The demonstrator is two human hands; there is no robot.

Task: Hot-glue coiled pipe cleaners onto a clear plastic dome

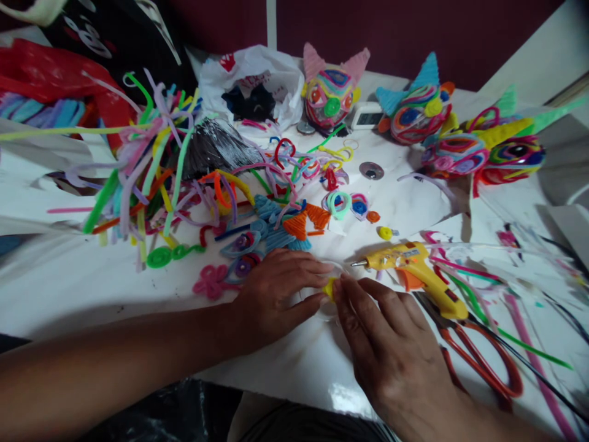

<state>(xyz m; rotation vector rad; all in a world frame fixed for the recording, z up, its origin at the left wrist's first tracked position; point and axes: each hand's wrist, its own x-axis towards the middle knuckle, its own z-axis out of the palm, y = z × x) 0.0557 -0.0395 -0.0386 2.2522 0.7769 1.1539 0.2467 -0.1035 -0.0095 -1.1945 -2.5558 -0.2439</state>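
Note:
A small yellow coil [329,288], apparently of pipe cleaner, lies between my hands on a clear round plastic piece [327,314]. The fingers and thumb of my left hand [278,293] curve around the left side of the plastic piece, the tips close to the coil. From the other side, my right hand [391,337] pinches the coil with closed fingers; its underside is hidden. Just beyond my right fingers a yellow hot glue gun [414,267] lies with its nozzle pointing left. Scissors with orange handles [488,362] rest beside my right hand.
Loose pipe cleaners [151,159] are heaped at the left. Behind are a white plastic bag [257,73], a small digital timer [367,115] and several colourful fish-like figures [331,92]. Coiled shapes, such as a pink flower [214,281], lie near my left hand. Cords run along the right.

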